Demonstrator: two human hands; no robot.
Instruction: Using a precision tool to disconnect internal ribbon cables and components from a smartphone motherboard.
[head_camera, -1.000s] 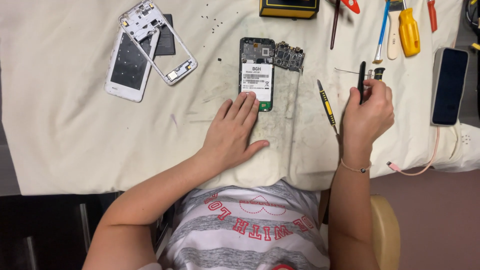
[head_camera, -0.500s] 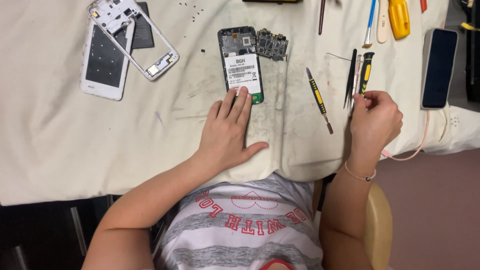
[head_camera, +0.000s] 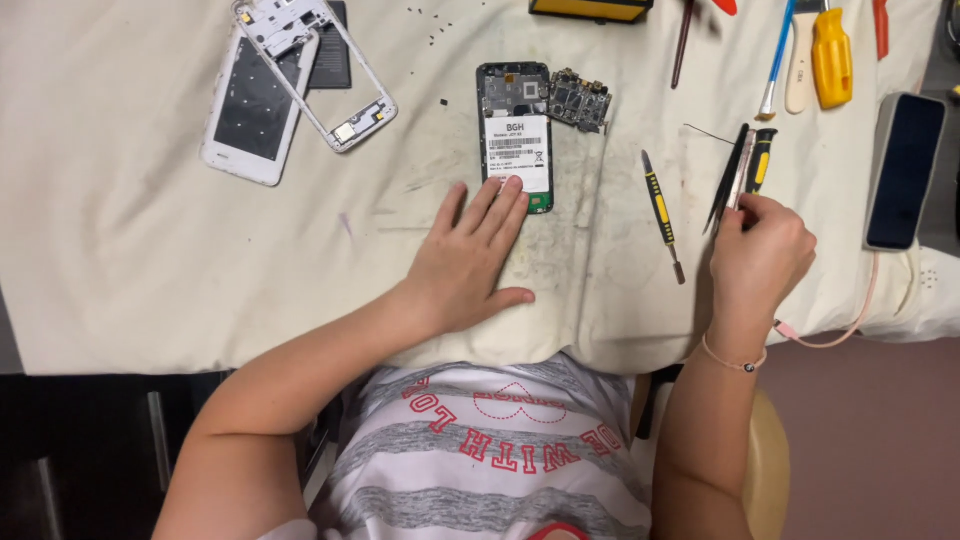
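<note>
1. The left hand (head_camera: 470, 262) lies flat and released on the cloth (head_camera: 150, 260), fingertips touching the near end of the opened phone (head_camera: 516, 135).
2. The phone's long axis points away from the person.
3. The right hand (head_camera: 760, 258) pinches the tweezers (head_camera: 738, 170), lying beside a black-and-yellow screwdriver (head_camera: 661, 210).
</note>
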